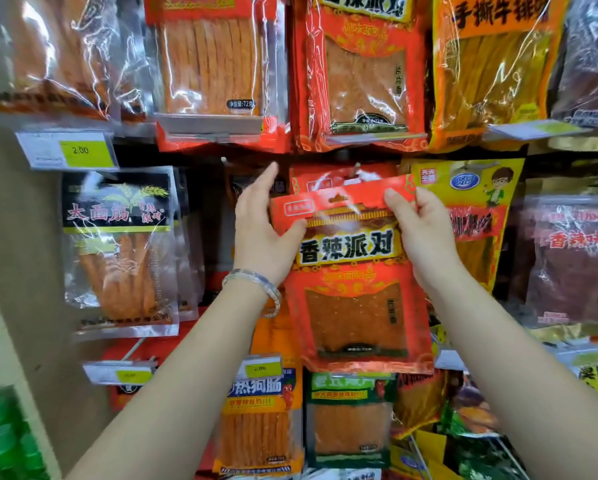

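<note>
The rack [141, 152] holds rows of snack bags on hooks. A yellow price tag [80, 150] hangs on its left side. Just under the tag hangs a black bag [117, 251]. Right of the tag, a bit higher, hangs a red bag [211, 64].

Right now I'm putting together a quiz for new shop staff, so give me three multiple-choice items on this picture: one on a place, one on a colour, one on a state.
1. Where does the black-topped packet hang, seen from the held red packet?
A. to its right
B. to its left
C. directly below it

2. What colour is the upper-left 2.00 price tag?
A. blue
B. pink
C. yellow-green

3. How is the red packet held?
A. left hand and right hand both pinch its top
B. one hand grips its bottom
C. nobody touches it

Answers: 1 B, it hangs past the left hand; 2 C, its patch is yellow-green; 3 A, a thumb presses the top strip at each end.
</note>
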`<state>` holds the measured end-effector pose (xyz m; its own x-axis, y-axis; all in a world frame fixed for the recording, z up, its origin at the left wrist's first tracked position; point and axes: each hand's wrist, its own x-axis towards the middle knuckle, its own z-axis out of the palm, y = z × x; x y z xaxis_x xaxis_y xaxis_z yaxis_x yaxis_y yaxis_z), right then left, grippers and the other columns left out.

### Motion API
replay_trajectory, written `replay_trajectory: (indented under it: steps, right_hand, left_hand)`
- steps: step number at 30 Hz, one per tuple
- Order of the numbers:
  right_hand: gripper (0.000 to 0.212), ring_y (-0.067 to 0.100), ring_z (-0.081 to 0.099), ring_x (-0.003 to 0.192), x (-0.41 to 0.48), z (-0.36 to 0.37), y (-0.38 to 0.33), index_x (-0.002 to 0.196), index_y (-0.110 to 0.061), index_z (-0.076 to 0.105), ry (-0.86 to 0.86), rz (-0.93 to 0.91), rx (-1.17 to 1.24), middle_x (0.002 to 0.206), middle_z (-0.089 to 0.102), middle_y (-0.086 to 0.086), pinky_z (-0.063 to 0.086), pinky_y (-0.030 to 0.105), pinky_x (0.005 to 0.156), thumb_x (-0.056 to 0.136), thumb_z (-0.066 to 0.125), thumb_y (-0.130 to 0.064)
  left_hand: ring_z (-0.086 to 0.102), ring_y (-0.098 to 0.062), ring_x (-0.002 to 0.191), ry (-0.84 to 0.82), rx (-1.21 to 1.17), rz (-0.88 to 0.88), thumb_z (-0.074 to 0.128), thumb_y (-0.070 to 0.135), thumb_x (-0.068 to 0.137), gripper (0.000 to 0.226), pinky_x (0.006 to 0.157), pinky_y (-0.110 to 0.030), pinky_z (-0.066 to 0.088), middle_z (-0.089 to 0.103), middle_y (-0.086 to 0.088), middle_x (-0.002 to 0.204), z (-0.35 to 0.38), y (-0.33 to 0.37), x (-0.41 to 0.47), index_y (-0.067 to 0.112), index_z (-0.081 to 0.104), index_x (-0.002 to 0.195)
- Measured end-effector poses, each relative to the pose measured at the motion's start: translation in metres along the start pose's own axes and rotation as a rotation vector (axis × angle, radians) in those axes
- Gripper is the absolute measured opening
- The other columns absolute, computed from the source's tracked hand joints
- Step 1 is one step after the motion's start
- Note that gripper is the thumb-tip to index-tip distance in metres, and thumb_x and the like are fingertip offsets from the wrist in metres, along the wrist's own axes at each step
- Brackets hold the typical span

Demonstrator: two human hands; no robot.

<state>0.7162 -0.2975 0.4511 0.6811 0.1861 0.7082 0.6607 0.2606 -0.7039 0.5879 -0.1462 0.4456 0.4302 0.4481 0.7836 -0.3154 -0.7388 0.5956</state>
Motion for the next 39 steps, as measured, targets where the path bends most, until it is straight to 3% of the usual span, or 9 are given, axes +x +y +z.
replay_trajectory:
  steps: [4,7,11,22,28,31,33,36,39]
  right_hand:
    - [0.057,0.018,0.044,0.075,0.012,-0.003,-0.016,0.091,0.013,0.049,0.035,-0.055,-0.039,0.080,0.050,0.027,0.038,0.042,0.069,0.085,0.055,-0.044]
    - [0.043,0.022,0.053,0.080,0.021,-0.003,-0.025,0.092,0.005,0.057,0.058,-0.028,-0.015,0.086,0.058,0.020,0.047,0.047,0.080,0.087,0.056,-0.038]
    - [0.016,0.030,0.060,0.083,0.032,-0.006,-0.025,0.076,-0.021,0.061,0.081,0.051,-0.037,0.085,0.062,0.006,0.050,0.051,0.085,0.085,0.059,-0.034]
    - [0.017,0.017,0.059,0.069,0.038,-0.012,-0.009,0.071,-0.022,0.060,0.114,0.158,0.020,0.073,0.062,0.001,0.045,0.031,0.065,0.084,0.063,-0.032]
    - [0.022,0.021,0.055,0.073,0.045,-0.011,-0.006,0.084,-0.007,0.065,0.120,0.081,-0.059,0.079,0.060,0.008,0.044,0.034,0.068,0.085,0.060,-0.029]
    - [0.030,0.011,0.053,0.072,0.046,-0.010,0.004,0.085,-0.004,0.060,0.122,0.011,-0.226,0.078,0.059,0.001,0.037,0.030,0.068,0.088,0.061,-0.034]
    - [0.028,0.001,0.054,0.081,0.040,-0.010,0.014,0.103,-0.014,0.056,0.174,-0.059,-0.387,0.091,0.057,-0.008,0.036,0.024,0.072,0.087,0.064,-0.036]
    - [0.059,0.023,0.046,0.117,0.021,-0.008,0.033,0.132,-0.011,0.043,0.251,-0.251,-0.605,0.127,0.048,0.011,0.036,0.031,0.099,0.082,0.070,-0.025]
    - [0.060,0.030,0.039,0.126,-0.005,-0.005,0.060,0.133,-0.010,0.047,0.169,-0.427,-0.860,0.136,0.046,0.017,0.030,0.038,0.105,0.078,0.071,-0.018]
  left_hand:
    - [0.032,-0.011,0.129,-0.053,0.145,0.229,0.061,0.011,0.083,0.066,0.112,-0.033,0.025,0.041,0.006,0.134,0.006,0.015,0.007,0.023,0.036,0.143]
    - [0.036,-0.004,0.110,-0.115,0.103,0.287,0.056,0.015,0.085,0.067,0.104,-0.035,0.035,0.030,0.030,0.114,0.012,0.023,0.012,0.026,0.030,0.145]
    - [0.034,0.010,0.107,-0.163,0.070,0.279,0.052,0.021,0.084,0.071,0.102,-0.037,0.039,0.025,0.033,0.110,0.019,0.030,0.018,0.033,0.022,0.147]
    - [0.033,-0.022,0.135,-0.189,-0.006,0.213,0.052,0.031,0.084,0.073,0.107,-0.051,0.033,0.036,0.003,0.139,0.021,0.027,0.014,0.062,0.010,0.134]
    - [0.040,0.002,0.117,-0.191,-0.044,0.220,0.055,0.021,0.084,0.077,0.101,-0.039,0.043,0.037,0.021,0.119,0.028,0.016,0.016,0.050,0.015,0.143]
    - [0.036,0.008,0.116,-0.167,-0.013,0.235,0.053,0.023,0.084,0.077,0.102,-0.034,0.040,0.038,0.016,0.121,0.032,0.007,0.015,0.046,0.012,0.145]
    - [0.033,0.000,0.126,-0.152,0.056,0.265,0.054,0.023,0.084,0.077,0.109,-0.035,0.030,0.038,0.008,0.131,0.034,-0.003,0.012,0.041,0.014,0.147]
    - [0.029,-0.019,0.137,-0.186,0.282,0.291,0.057,0.022,0.083,0.067,0.113,-0.042,0.027,0.033,-0.003,0.147,0.039,-0.032,0.004,0.030,0.032,0.144]
    - [0.013,-0.027,0.144,-0.327,0.505,0.266,0.059,0.023,0.083,0.066,0.114,-0.046,0.022,0.012,-0.007,0.157,0.044,-0.068,-0.010,0.027,0.035,0.144]
